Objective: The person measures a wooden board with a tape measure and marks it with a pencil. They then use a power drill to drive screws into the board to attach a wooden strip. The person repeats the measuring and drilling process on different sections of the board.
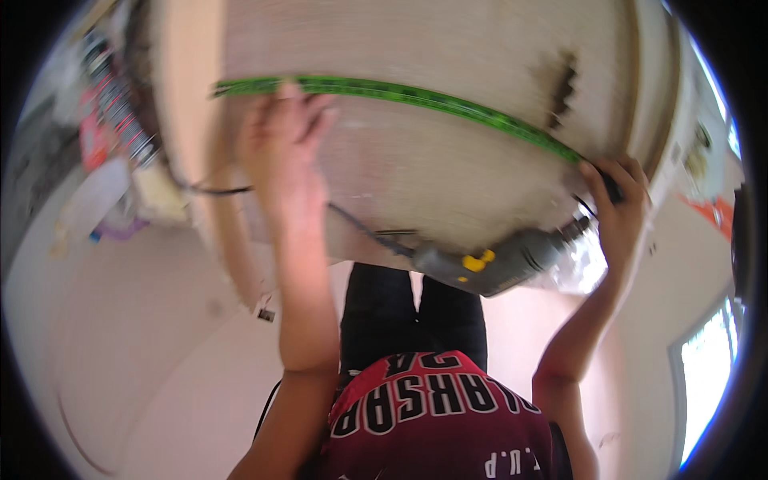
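A green tape measure (pixel 416 97) is drawn out across the wooden board (pixel 448 48), bowing slightly down to the right. My left hand (pixel 284 140) lies over its left stretch, a fingertip touching the blade and the other fingers spread, a little blurred. At the right end my right hand (pixel 620 192) is closed around the dark case of the tape. Below the blade, close to the near edge, a grey corded power drill (pixel 496 264) with a yellow switch lies on its side, its chuck toward my right hand. Its cable passes under my left forearm.
A dark jagged slot or mark (pixel 563 92) shows on the board at the upper right. Crumpled clear plastic (pixel 584 260) sits beside the drill chuck. A printed tube (pixel 120 104) and bags (pixel 92 196) are off to the left. A bright window (pixel 708 376) is at lower right.
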Available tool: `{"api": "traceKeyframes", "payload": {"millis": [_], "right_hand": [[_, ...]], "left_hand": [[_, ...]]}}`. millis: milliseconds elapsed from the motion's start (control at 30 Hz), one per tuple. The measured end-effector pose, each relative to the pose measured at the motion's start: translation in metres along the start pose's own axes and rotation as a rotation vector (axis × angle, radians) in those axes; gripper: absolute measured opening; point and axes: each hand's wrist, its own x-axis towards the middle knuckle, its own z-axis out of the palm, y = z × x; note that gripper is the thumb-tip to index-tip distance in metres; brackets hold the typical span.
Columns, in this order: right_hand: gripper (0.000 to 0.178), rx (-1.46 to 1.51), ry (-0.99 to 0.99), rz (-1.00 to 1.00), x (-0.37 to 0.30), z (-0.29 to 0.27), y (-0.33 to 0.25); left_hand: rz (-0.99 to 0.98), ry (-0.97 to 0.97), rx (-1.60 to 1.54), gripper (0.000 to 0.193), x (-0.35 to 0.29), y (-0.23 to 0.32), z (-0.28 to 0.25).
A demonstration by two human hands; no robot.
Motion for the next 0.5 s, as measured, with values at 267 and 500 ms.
{"api": "traceKeyframes", "payload": {"millis": [267,500], "right_hand": [[0.028,-0.087,0.121,0.088,-0.006,0.005,-0.002],[0.028,0.008,0.122,0.109,-0.007,0.003,0.002]], "left_hand": [[0.04,-0.079,0.191,0.032,0.016,-0.003,0.009],[0.11,-0.189,0.168,0.042,0.037,0.006,0.006]]}}
